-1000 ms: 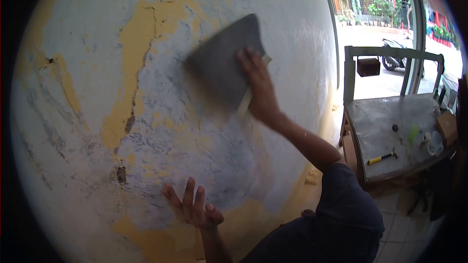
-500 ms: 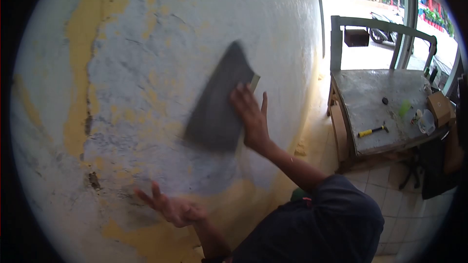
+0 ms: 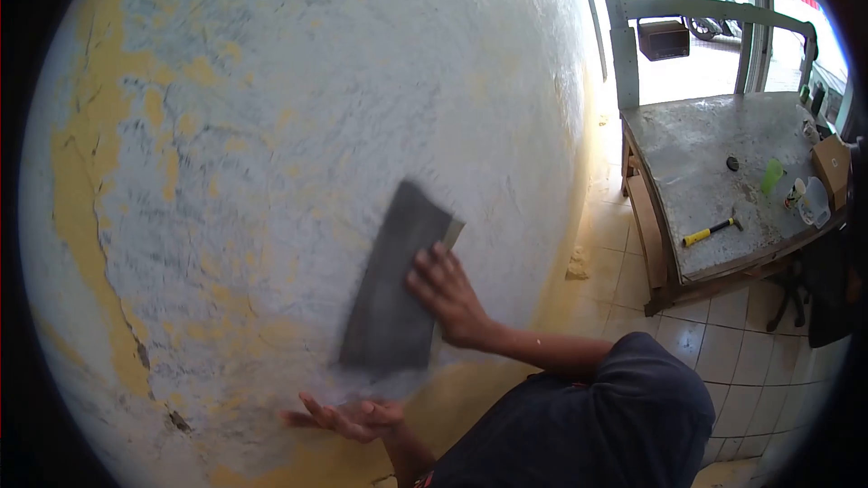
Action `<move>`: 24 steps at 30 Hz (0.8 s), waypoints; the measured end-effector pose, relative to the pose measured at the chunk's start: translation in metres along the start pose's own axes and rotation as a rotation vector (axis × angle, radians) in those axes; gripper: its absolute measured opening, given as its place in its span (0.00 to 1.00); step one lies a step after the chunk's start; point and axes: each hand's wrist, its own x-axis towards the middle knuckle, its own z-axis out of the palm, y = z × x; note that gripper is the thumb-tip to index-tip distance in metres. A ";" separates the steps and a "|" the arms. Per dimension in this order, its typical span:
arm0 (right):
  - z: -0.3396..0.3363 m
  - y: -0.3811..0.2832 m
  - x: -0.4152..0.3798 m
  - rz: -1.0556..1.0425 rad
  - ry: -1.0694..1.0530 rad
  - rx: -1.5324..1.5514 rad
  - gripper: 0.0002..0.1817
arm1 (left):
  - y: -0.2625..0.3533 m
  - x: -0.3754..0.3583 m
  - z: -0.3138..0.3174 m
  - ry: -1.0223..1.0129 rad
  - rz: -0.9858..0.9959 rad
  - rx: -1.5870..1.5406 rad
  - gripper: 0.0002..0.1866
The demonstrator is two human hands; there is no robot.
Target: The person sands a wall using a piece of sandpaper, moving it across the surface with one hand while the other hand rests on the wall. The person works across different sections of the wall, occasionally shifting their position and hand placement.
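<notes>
My right hand [image 3: 452, 303] presses a dark grey sheet of sandpaper [image 3: 389, 294] against the wall, its fingers laid over the sheet's right side. A pale strip shows along that edge of the sheet, and the thumb cannot be made out. The wall [image 3: 244, 163] is patchy white and grey, with yellow areas and rough cracks. Lower down, my left hand [image 3: 357, 417] is open close to the wall, fingers apart and slightly blurred, holding nothing. It is below the sheet's lower edge.
To the right stands a worn table [image 3: 696, 136] with a yellow-handled hammer [image 3: 712, 232], a clear plastic container [image 3: 816, 203] and a cardboard box [image 3: 830, 167] on it. A black chair [image 3: 827, 294] is beside it, on a tiled floor [image 3: 732, 352]. A motorbike [image 3: 714, 14] is outside.
My right hand and the sandpaper have moved down the wall. My left hand has shifted a little down and right, still open. The view has tilted slightly.
</notes>
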 end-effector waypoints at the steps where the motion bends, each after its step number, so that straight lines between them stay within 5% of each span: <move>1: 0.000 0.001 -0.006 -0.179 -0.133 -0.080 0.38 | -0.001 0.000 -0.002 -0.041 0.016 0.046 0.29; 6: -0.006 0.037 0.008 0.367 0.078 0.062 0.35 | 0.011 0.007 -0.011 -0.162 -0.044 0.146 0.26; 9: 0.000 0.037 -0.015 -0.223 -0.141 0.128 0.33 | 0.012 0.001 0.003 -0.100 -0.063 0.167 0.25; 12: -0.016 0.061 0.000 -0.087 -0.148 -0.150 0.33 | 0.005 0.010 -0.002 -0.148 0.002 0.196 0.26; 14: -0.028 0.062 0.024 0.326 0.094 0.067 0.38 | 0.010 0.011 -0.002 -0.163 -0.022 0.177 0.24; 17: -0.019 0.065 0.002 0.213 -0.007 0.047 0.38 | 0.008 0.009 -0.001 -0.121 -0.002 0.181 0.24; 19: -0.019 0.075 -0.015 -0.246 -0.238 -0.020 0.36 | 0.004 0.007 -0.002 -0.119 0.011 0.194 0.24; 20: -0.025 0.084 -0.013 -0.249 -0.241 -0.017 0.36 | 0.003 0.006 -0.004 -0.124 0.023 0.210 0.24; 23: -0.039 0.094 0.015 0.366 0.111 -0.046 0.33 | 0.004 0.005 -0.007 -0.123 0.007 0.199 0.24; 24: -0.032 0.095 0.010 0.354 0.108 -0.040 0.33 | 0.005 0.005 -0.008 -0.115 0.006 0.211 0.24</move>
